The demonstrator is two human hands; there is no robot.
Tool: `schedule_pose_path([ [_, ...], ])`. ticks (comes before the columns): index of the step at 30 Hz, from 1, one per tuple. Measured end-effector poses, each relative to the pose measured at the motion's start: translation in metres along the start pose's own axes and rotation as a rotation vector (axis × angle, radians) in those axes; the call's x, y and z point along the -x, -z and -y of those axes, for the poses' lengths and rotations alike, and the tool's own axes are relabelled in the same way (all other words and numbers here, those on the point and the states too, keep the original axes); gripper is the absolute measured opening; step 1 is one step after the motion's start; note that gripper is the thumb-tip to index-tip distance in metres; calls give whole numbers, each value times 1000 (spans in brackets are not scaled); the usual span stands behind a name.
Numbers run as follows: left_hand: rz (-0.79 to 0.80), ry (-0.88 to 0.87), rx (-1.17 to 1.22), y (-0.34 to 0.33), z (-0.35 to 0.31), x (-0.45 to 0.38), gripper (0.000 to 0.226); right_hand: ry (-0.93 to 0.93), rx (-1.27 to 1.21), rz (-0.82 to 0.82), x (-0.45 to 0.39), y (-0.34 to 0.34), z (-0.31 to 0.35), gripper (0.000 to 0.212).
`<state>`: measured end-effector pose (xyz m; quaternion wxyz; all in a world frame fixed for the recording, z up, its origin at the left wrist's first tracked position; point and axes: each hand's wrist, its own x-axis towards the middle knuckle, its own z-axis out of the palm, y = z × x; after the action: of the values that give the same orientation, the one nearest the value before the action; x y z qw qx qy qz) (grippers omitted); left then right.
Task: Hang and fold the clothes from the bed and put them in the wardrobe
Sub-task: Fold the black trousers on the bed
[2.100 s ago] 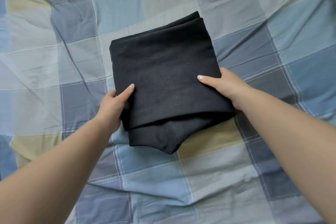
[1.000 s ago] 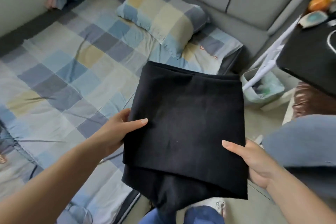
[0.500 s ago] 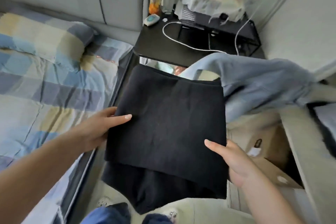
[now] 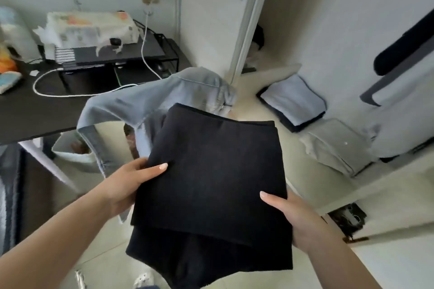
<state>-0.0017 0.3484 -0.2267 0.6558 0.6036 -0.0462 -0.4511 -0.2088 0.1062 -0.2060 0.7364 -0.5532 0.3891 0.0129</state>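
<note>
Head view: both hands, left (image 4: pixel 126 185) & right (image 4: pixel 303 220), grip folded black garment (image 4: pixel 211 183) by its side edges, thumbs on top, held mid-air before wardrobe shelf (image 4: pixel 293 183). Step: stowing. Next, prob. set it flat beside folded stacks (image 4: pixel 293 103).

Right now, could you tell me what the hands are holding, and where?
The folded black garment: left hand grips its left edge, right hand its right edge.
</note>
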Motion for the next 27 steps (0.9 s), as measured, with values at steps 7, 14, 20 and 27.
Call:
schedule_pose_path([
  [7, 122, 98, -120, -57, -33, -104, 40, -54, -164, -194, -28, 48, 9, 41],
  [14, 220, 143, -293, -96, -63, -226, 34, -87, -351, -390, -80, 66, 28, 37],
  [20, 290, 166, -495, -138, -66, -308, 33, -121, -473, -563, -113, 81, 31, 26],
  [27, 329, 167, -692, -196, -65, -396, 33, -127, -547, -650, -170, 130, 31, 27],
])
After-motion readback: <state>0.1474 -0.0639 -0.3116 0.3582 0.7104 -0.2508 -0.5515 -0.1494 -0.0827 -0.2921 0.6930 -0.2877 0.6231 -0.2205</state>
